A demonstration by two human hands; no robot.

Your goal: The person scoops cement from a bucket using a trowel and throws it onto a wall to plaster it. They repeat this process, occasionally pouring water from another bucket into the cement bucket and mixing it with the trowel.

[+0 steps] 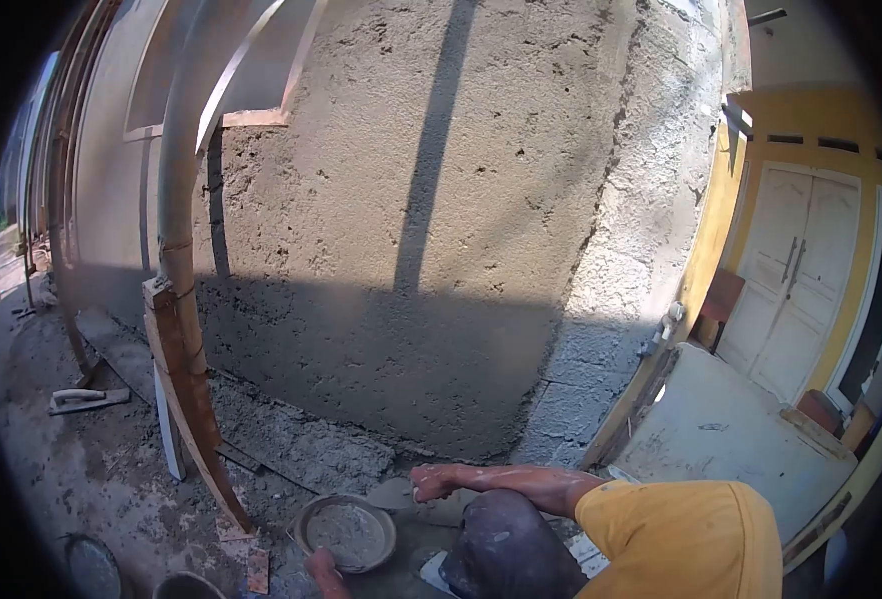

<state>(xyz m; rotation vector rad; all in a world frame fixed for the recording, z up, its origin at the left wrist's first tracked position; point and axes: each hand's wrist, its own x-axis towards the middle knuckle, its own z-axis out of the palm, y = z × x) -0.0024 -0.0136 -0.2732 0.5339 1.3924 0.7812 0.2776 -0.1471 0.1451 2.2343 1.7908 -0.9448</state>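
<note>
My left hand (327, 571) is at the near rim of a round bowl (389, 544) filled with wet grey mortar (343, 529), its fingers closed on the edge and partly hidden. Just right of the bowl, my right hand (432, 483) is closed in a fist, knuckles up. A grey, mortar-smeared trowel blade (391, 493) sticks out to its left, low over the bowl's far side; the handle is hidden in the fist. Behind both rises a wall (441, 250) coated with rough, damp mortar, with a strip of bare block (601, 349) along its right side.
A bamboo pole (176, 180) and a leaning timber (186, 399) stand left of the bowl. Fallen mortar (321, 449) lies along the wall's foot. A plastering float (87, 399) rests far left. Two dark buckets (91, 567) sit lower left. A pale board (731, 429) is at right.
</note>
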